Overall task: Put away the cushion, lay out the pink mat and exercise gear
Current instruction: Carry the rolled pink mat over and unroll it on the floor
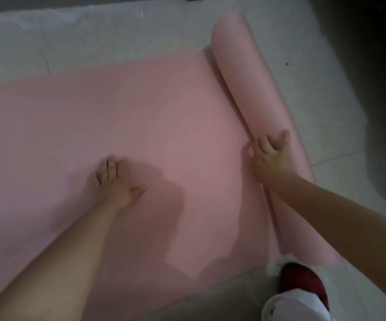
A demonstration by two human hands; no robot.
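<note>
Both hands worked: my left hand (115, 181) pressed, fingers loosely curled, pinning the soft pink foam mat (94, 117) while my right hand (271, 151) clasped its rolled end (245, 77) for unrolling.

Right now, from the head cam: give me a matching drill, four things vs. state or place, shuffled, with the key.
Column 1:
1. left hand
2. right hand
3. rolled part of the pink mat
4. red slipper

Column 2:
A. still wound up, along the mat's right side
B. on the floor at the mat's near right corner
C. resting on the flat mat
D. fingers curled on the roll's near end

Pairs: 1-C, 2-D, 3-A, 4-B
</note>
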